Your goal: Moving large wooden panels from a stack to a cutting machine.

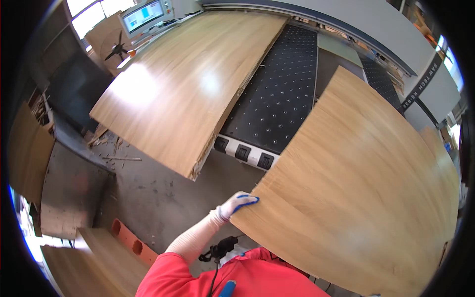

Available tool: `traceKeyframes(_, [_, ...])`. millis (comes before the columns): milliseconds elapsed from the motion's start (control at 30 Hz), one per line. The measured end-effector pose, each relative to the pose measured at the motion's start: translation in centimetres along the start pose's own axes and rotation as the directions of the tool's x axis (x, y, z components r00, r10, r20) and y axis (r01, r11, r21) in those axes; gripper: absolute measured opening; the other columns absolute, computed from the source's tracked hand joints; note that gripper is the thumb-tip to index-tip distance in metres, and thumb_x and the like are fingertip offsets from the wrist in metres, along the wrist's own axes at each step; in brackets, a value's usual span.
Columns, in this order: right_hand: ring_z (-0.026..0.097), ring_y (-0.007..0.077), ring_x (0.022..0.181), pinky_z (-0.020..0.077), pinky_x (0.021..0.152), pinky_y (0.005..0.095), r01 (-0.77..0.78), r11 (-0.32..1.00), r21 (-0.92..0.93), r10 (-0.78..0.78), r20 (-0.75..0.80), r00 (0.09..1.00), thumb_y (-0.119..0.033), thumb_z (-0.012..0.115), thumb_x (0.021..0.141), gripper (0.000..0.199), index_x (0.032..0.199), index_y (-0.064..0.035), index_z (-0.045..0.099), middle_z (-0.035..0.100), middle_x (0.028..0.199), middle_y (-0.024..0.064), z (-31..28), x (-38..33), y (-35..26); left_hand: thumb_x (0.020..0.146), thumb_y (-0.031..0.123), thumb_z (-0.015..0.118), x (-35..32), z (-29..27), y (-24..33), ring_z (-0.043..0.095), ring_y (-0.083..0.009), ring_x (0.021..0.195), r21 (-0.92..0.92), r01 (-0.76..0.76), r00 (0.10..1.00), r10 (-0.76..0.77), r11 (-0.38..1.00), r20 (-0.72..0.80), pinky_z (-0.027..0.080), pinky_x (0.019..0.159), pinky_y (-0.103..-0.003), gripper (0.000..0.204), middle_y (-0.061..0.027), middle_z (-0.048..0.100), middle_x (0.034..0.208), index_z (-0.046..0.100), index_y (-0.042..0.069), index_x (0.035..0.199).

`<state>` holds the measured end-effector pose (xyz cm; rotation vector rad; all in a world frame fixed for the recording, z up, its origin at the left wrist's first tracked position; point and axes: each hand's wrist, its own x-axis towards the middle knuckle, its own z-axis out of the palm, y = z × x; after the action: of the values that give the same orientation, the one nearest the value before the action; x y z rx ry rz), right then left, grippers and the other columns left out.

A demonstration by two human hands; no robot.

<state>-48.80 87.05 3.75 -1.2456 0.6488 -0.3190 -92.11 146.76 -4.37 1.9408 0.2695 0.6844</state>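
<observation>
A large wood-grain panel (356,188) fills the right side, tilted, with its far end over the machine's table. My left hand (238,204), in a white glove with blue coating, is closed on the panel's near left corner. The thumb side shows on top; part of the grip is hidden by the board. My right hand does not show; the panel covers much of that side. Another large wood-grain panel (193,74) with rough, chipped edges lies on the left part of the machine's table.
Between the panels runs a black table (274,89) studded with small balls, below the grey machine beam (341,29). A monitor (143,17) and a fan (118,49) stand at the back left. Wood scraps (114,143) litter the floor; boards (104,260) and an orange block (133,242) lie lower left.
</observation>
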Motion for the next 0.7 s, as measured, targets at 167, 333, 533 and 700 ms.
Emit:
traceKeyframes(167, [0.051, 0.0315, 0.135, 0.0437, 0.11, 0.0481, 0.0, 0.998, 0.068, 0.001, -0.025, 1.0, -0.057, 0.041, 0.101, 0.067, 0.148, -0.011, 0.048, 0.051, 0.151, 0.0091, -1.7, -9.6, 4.0, 0.094, 0.014, 0.064, -0.9, -12.7, -4.6, 0.06, -0.0303, 0.12, -0.255, -0.001, 0.995, -0.024, 0.967, -0.095, 0.047, 0.105, -0.038, 0.039, -0.018, 0.062, 0.126, 0.064, 0.0, 0.13])
traceKeyframes(333, [0.052, 0.0317, 0.135, 0.045, 0.109, 0.0481, -0.023, 0.99, 0.14, 0.021, 0.016, 1.0, -0.057, 0.042, 0.101, 0.066, 0.148, -0.0109, 0.049, 0.052, 0.15, 0.0094, -1.5, -20.2, 8.9, 0.082, 0.015, 0.08, -3.5, -27.8, -10.1, 0.062, -0.0342, 0.117, -0.148, -0.125, 0.982, 0.1, 0.981, -0.16, 0.05, 0.102, -0.043, 0.05, -0.0199, 0.065, 0.125, 0.063, -0.002, 0.126])
traceKeyframes(533, [0.054, 0.0329, 0.132, 0.0473, 0.107, 0.0484, -0.101, 0.969, 0.227, 0.063, 0.169, 0.984, -0.049, 0.04, 0.104, 0.059, 0.146, -0.0082, 0.05, 0.055, 0.146, 0.0113, -1.8, -35.5, 10.9, 0.105, 0.018, 0.051, -2.1, -45.8, -12.4, 0.054, -0.025, 0.133, -0.505, -0.157, 0.94, -0.028, 0.849, -0.34, 0.041, 0.116, -0.039, 0.039, -0.0127, 0.056, 0.144, 0.055, 0.0, 0.14])
traceKeyframes(700, [0.064, 0.0187, 0.094, 0.0527, 0.079, 0.0358, -0.237, 0.964, 0.119, 0.164, 0.432, 0.887, -0.045, 0.054, 0.102, 0.04, 0.125, -0.0127, 0.061, 0.068, 0.11, 0.0018, -1.1, -50.5, 18.1, 0.1, 0.025, 0.061, -5.7, -71.0, -13.3, 0.063, -0.02, 0.117, -0.146, 0.525, 0.823, -0.544, 0.839, -0.167, 0.052, 0.099, -0.036, 0.035, -0.01, 0.065, 0.129, 0.063, 0.002, 0.126])
